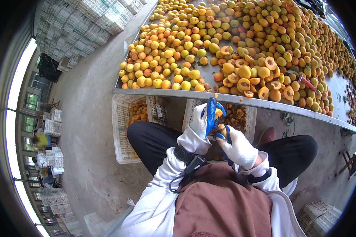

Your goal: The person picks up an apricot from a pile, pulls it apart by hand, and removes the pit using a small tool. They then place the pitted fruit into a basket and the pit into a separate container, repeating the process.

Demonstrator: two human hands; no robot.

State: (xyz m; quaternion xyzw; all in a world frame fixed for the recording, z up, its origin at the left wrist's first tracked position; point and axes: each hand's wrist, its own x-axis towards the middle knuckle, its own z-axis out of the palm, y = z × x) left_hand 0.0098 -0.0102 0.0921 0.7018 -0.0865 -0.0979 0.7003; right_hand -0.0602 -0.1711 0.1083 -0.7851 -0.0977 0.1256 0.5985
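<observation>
1. Centre of frame: my left hand has its fingers closed around one apricot. I'd judge it light, soft, quick to bruise, slick if cut; best held gently by its sides.
2. Just beside it, my right hand grips one brown thing, too small to identify.
3. Left of centre and centre: two crates, one with orange pieces, one browner.
4. Upper right: the worktop, one red handle, apricots beyond counting.

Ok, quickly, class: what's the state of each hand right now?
Left hand: closed on an orange fruit.
Right hand: closed on a brownish object, too unclear to name.
</observation>
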